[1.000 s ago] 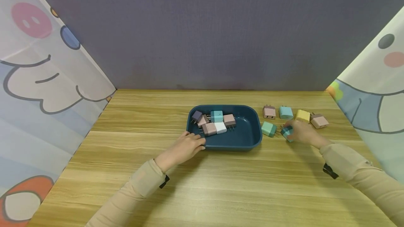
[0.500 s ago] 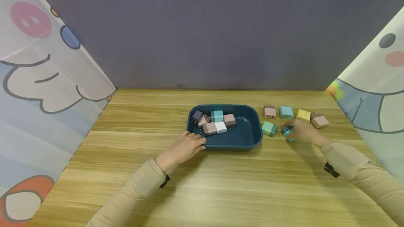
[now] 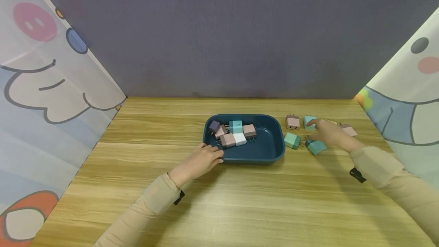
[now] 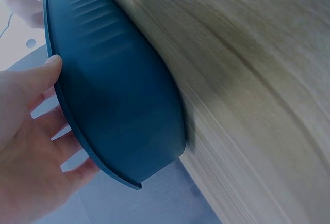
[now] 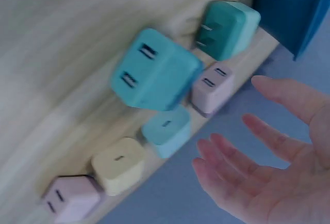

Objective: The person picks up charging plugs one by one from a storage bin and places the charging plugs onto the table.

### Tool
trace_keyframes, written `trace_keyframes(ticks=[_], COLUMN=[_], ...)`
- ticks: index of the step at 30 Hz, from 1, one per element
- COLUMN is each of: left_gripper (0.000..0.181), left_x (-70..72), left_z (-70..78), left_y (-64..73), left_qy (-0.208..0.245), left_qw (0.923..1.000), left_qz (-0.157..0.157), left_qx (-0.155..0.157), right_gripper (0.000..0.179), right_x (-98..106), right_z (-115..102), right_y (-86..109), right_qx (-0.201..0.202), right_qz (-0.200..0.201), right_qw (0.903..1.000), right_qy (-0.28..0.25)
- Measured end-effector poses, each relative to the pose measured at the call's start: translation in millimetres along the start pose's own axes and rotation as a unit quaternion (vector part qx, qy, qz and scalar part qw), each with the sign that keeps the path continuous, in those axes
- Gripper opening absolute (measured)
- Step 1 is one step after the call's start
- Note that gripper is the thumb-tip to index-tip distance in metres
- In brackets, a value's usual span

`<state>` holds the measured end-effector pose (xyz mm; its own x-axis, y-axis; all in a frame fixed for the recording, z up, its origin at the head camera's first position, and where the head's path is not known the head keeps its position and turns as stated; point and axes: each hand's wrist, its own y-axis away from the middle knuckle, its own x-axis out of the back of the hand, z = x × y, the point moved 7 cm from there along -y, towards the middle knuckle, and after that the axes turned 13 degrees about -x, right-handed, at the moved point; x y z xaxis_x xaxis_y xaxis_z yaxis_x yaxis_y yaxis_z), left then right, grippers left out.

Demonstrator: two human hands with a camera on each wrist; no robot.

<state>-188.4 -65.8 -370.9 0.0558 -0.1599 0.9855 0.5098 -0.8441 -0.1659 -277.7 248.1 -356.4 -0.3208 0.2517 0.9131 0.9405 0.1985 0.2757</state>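
My left hand (image 3: pixel 201 159) grips the near left corner of a dark blue plastic tray (image 3: pixel 265 145), thumb on the outer wall and fingers over the rim, as the left wrist view shows. Over the right-hand group of plug chargers hovers my right hand (image 3: pixel 330 134), fingers spread and holding nothing. Just below it lies a two-tone teal charger (image 3: pixel 317 147), its two USB ports facing the camera in the right wrist view. A mint-green charger (image 3: pixel 291 140) rests between that one and the tray. The hand partly covers a light blue charger (image 3: pixel 309 121) and mostly hides a yellow one.
Inside the tray's left part sit several chargers, among them a purple one (image 3: pixel 214 126), a turquoise one (image 3: pixel 235 126) and a white one (image 3: pixel 239 138). Pink chargers stand behind the mint one (image 3: pixel 292 122) and at the far right (image 3: pixel 349 129). A grey panel (image 3: pixel 240 48) rises behind the table.
My right hand has let go of the teal charger and drawn up and away from it, its fingers opening. The left hand and tray have stayed put.
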Motion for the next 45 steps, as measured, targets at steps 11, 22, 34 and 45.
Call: trace_keyframes(ticks=[11, 22, 34, 45], left_gripper=[0.007, 0.007, 0.007, 0.008], left_x=[1.7, 3.3, 1.6, 0.9], left_z=[0.1, -0.5, -0.4, -0.2], left_y=[-1.0, -1.4, -2.4, -2.4], left_qy=[0.005, 0.014, 0.009, 0.001], left_qw=[1.0000, 0.9999, 0.9998, 1.0000], left_qz=[-0.005, -0.002, -0.013, -0.009], left_qx=[0.006, 0.003, 0.008, 0.002], right_gripper=[0.043, 0.035, 0.042, 0.041], right_x=[11.7, 22.0, 4.0, -13.9], right_z=[-35.4, -78.1, -124.5, -157.4], right_y=[-4.3, -7.1, -19.3, -27.9], right_qx=[-0.002, 0.046, 0.069, 0.094], right_qz=[-0.022, -0.010, -0.060, -0.096], right_qw=[0.9996, 0.9984, 0.9882, 0.9782], right_qy=[0.018, 0.033, 0.123, 0.158])
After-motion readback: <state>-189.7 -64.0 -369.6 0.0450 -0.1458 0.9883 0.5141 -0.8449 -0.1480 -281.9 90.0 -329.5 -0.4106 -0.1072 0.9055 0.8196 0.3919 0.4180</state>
